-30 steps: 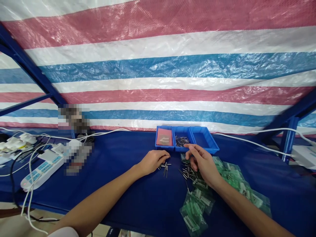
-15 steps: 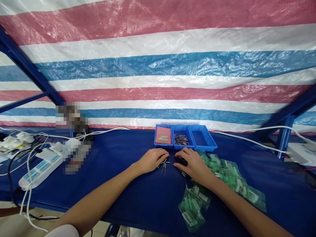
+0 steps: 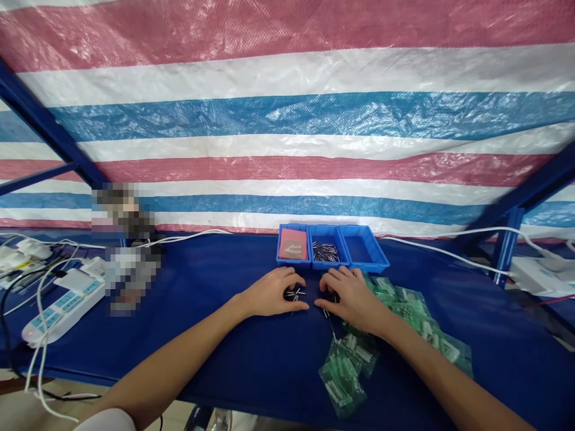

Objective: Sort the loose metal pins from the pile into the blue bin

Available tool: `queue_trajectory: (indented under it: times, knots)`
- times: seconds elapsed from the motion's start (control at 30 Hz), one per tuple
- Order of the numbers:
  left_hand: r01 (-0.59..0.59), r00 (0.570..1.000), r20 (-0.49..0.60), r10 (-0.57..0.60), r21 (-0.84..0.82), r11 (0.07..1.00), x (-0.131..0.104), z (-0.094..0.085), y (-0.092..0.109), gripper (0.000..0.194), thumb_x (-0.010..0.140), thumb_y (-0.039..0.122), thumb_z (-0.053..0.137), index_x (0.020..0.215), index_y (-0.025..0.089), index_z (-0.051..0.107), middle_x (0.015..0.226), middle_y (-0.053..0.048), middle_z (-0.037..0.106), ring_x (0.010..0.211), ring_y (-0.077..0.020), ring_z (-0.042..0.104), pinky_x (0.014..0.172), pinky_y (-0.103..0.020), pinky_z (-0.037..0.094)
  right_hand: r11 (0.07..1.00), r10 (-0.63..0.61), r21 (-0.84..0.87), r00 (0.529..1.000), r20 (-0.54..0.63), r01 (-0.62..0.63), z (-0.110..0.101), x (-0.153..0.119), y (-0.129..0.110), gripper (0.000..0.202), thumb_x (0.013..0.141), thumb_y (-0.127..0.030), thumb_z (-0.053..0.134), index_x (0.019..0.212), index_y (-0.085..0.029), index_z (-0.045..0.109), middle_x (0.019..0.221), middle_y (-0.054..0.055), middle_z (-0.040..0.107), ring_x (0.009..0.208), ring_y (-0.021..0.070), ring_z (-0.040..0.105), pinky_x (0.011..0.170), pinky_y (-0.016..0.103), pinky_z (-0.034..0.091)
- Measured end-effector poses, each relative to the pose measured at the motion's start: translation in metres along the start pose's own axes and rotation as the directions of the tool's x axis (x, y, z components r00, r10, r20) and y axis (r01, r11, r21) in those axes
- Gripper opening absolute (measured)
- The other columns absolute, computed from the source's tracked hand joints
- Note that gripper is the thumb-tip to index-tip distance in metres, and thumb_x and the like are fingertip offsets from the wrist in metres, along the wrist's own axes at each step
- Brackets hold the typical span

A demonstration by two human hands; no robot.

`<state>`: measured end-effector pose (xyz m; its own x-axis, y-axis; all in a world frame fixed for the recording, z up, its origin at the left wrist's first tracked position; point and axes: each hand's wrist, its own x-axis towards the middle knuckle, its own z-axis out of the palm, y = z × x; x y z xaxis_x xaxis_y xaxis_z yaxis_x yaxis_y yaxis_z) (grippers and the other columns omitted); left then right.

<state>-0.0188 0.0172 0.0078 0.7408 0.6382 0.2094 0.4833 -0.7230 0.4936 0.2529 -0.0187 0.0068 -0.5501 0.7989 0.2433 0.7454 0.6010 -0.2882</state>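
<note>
My left hand rests on the blue tabletop. Its thumb and fingers are spread around a small loose pile of thin metal rods. To its right, my right hand curves over more dark, thin rods, its thumb and fingers apart; the palm hides part of these rods. Behind the hands stands a blue three-part bin. Its middle compartment holds many similar rods, and its left one a pink piece with a small clear packet on it.
The bin's right compartment shows its blue floor. Green-and-clear packets lie beside my right forearm, with more packets in front. A white power strip and cables are at left. White cords run along the back; a striped tarp hangs behind.
My left thumb has moved away from its fingertips, leaving a wider gap around the rods. My right hand stays curved over its rods. The whole view has shifted slightly.
</note>
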Motion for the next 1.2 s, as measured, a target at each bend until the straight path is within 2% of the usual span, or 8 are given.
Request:
queue_trajectory:
  times: [0.23, 0.47, 0.57, 0.8, 0.9, 1.03, 1.2]
  knots:
    - [0.004, 1.000, -0.002, -0.004, -0.037, 0.999, 0.000, 0.002, -0.003, 0.034, 0.106, 0.053, 0.061, 0.116, 0.021, 0.067, 0.094, -0.003, 0.061, 0.090, -0.0196, 0.059, 0.082, -0.029, 0.047, 1.000, -0.015, 0.020, 1.000, -0.020, 0.015, -0.001, -0.001, -0.001, 0.024, 0.107, -0.046, 0.062, 0.097, -0.025, 0.062, 0.093, 0.003, 0.069, 0.087, 0.0242, 0.058, 0.084, 0.041, 0.035]
    - [0.006, 1.000, -0.019, -0.006, -0.023, 1.000, 0.001, 0.005, -0.001, 0.027, 0.108, 0.046, 0.061, 0.113, 0.020, 0.064, 0.095, -0.003, 0.061, 0.090, -0.0185, 0.060, 0.082, -0.027, 0.046, 0.999, -0.031, 0.010, 0.999, 0.009, 0.031, -0.005, -0.002, 0.000, 0.016, 0.101, -0.034, 0.072, 0.094, -0.025, 0.061, 0.093, 0.002, 0.068, 0.090, 0.0246, 0.058, 0.090, 0.043, 0.035]
    - [0.010, 1.000, -0.022, -0.010, 0.007, 1.000, 0.004, 0.008, 0.001, 0.023, 0.109, 0.042, 0.060, 0.112, 0.020, 0.064, 0.095, -0.003, 0.062, 0.091, -0.0187, 0.060, 0.082, -0.027, 0.047, 1.000, -0.028, -0.009, 1.000, 0.011, 0.028, -0.003, -0.002, -0.001, 0.016, 0.103, -0.033, 0.070, 0.094, -0.024, 0.060, 0.091, 0.002, 0.067, 0.090, 0.0252, 0.058, 0.087, 0.042, 0.035]
    - [0.033, 0.999, -0.033, -0.031, 0.065, 0.997, 0.017, 0.020, 0.006, 0.014, 0.109, 0.031, 0.059, 0.116, 0.019, 0.062, 0.107, -0.006, 0.067, 0.098, -0.0206, 0.064, 0.090, -0.030, 0.048, 0.990, -0.048, -0.133, 0.994, -0.097, 0.035, 0.010, 0.001, 0.000, 0.017, 0.109, -0.027, 0.057, 0.093, -0.023, 0.059, 0.091, 0.004, 0.069, 0.090, 0.0267, 0.060, 0.088, 0.044, 0.033]
    - [0.036, 0.998, -0.047, -0.032, 0.080, 0.996, 0.020, 0.023, 0.008, 0.012, 0.108, 0.028, 0.060, 0.116, 0.019, 0.061, 0.108, -0.006, 0.068, 0.098, -0.0208, 0.064, 0.090, -0.031, 0.047, 0.985, -0.048, -0.172, 0.992, -0.120, 0.027, 0.011, 0.000, -0.001, 0.019, 0.111, -0.028, 0.055, 0.092, -0.023, 0.058, 0.090, 0.005, 0.069, 0.089, 0.0272, 0.060, 0.088, 0.045, 0.032]
    - [0.057, 0.996, -0.074, -0.052, 0.073, 0.996, 0.019, 0.023, 0.009, 0.011, 0.108, 0.028, 0.060, 0.113, 0.019, 0.062, 0.102, -0.005, 0.068, 0.094, -0.0202, 0.064, 0.087, -0.030, 0.048, 0.992, -0.028, -0.129, 0.996, -0.083, 0.017, 0.010, -0.002, -0.004, 0.020, 0.106, -0.034, 0.065, 0.091, -0.023, 0.057, 0.090, 0.004, 0.069, 0.089, 0.0274, 0.059, 0.088, 0.045, 0.032]
    - [0.057, 0.995, -0.082, -0.052, 0.065, 0.996, 0.016, 0.020, 0.010, 0.011, 0.107, 0.028, 0.062, 0.114, 0.019, 0.063, 0.103, -0.005, 0.067, 0.095, -0.0196, 0.064, 0.086, -0.029, 0.048, 0.996, 0.003, -0.085, 0.998, -0.063, -0.008, 0.012, -0.001, -0.006, 0.018, 0.105, -0.021, 0.063, 0.088, -0.022, 0.057, 0.085, 0.002, 0.067, 0.085, 0.0247, 0.058, 0.087, 0.042, 0.031]
